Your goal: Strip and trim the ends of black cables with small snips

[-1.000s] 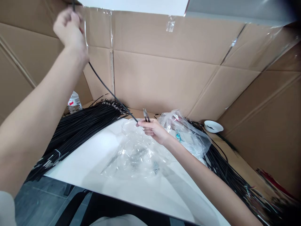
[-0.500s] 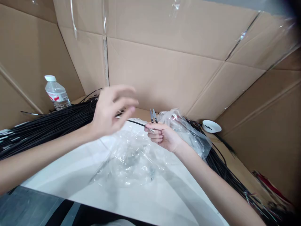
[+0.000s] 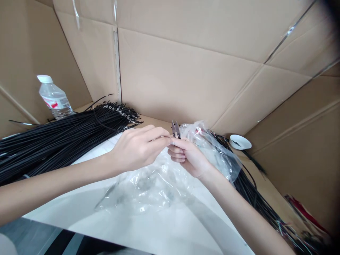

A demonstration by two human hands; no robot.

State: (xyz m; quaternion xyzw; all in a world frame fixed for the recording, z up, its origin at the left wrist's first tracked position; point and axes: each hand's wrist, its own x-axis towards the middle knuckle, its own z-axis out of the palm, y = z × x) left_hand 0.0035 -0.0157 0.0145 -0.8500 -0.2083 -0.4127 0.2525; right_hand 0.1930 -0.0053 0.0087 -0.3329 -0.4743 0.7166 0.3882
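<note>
My right hand is closed around a pair of thread snips, their two pointed blades sticking up, slightly apart, above the fingers. A small pale tip shows at its thumb. My left hand meets it from the left, thumb and fingers pinched on the thin black cable at the right fingertips; the hand hides most of that cable. Below both hands, a crumpled clear plastic bag lies on the white table surface.
Many black cables are bundled at the left, by a water bottle. On the right are another clear bag, more black cables and a white dish with small dark bits. Cardboard walls enclose the table.
My left hand, raised and open before, has come right and down to the right fingertips and pinched there. The right hand still holds the snips. The view has shifted slightly.
</note>
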